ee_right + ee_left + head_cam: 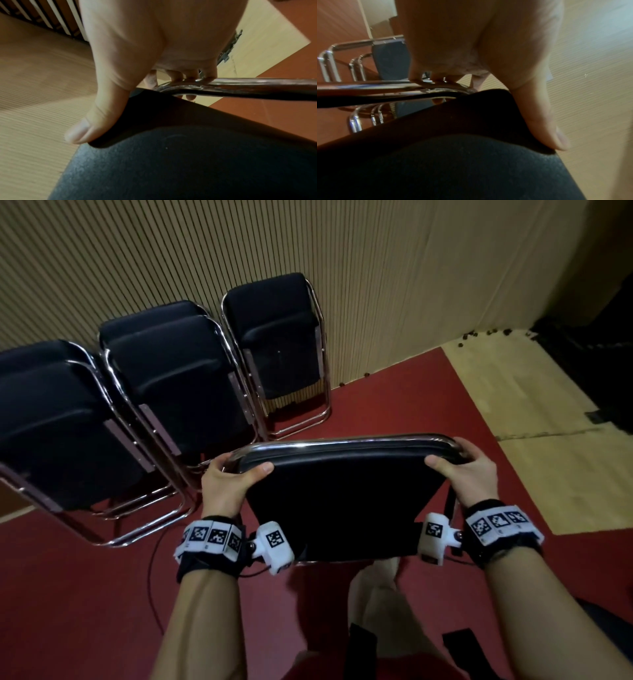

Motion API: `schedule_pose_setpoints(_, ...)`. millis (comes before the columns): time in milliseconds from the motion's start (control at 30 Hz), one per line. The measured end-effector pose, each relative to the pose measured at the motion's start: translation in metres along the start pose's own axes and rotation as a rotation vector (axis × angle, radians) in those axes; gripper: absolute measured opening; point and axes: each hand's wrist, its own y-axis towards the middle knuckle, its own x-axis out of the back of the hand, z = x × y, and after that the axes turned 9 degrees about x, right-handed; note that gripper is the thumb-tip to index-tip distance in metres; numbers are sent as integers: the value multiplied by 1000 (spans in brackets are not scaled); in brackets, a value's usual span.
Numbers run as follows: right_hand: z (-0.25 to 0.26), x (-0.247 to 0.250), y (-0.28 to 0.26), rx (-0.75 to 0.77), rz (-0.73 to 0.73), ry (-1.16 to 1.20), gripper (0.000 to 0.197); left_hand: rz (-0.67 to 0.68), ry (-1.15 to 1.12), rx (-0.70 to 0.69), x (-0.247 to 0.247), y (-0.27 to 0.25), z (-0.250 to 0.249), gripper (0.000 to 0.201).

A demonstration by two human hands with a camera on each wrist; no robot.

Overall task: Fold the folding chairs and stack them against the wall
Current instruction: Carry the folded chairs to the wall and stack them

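Folded chairs [161, 392] lean in stacks against the ribbed wall [394, 285] at left, their chrome legs on the red floor [85, 594]. Centre: the held chair [342, 494], black-padded, is carried above the floor just in front of the stacks. The left hand [226, 484] grasps its chrome top rail [342, 441] at the left corner, thumb on the padding; the right hand [474, 474] grasps the right corner likewise.

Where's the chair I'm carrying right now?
In the head view the folded chair is low at centre, gripped at its top corners by the left hand and right hand, just right of the chairs leaning on the wall.
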Motion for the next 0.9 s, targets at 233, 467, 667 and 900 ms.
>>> schedule_pose_setpoints(233,-17,-59,145,-46,75,-23,70,-54,17,77,-81,106,-40,82)
schedule_pose_setpoints(467,5,-110,285,-42,178,-76,69,-116,-17,133,-142,187,-88,78)
schedule_pose_setpoints(667,25,-170,381,12,227,-84,71,-147,-75,161,-171,263,-117,76)
schedule_pose_setpoints(900,30,-259,477,22,217,-95,75,-113,-115,175,-197,385,-155,70)
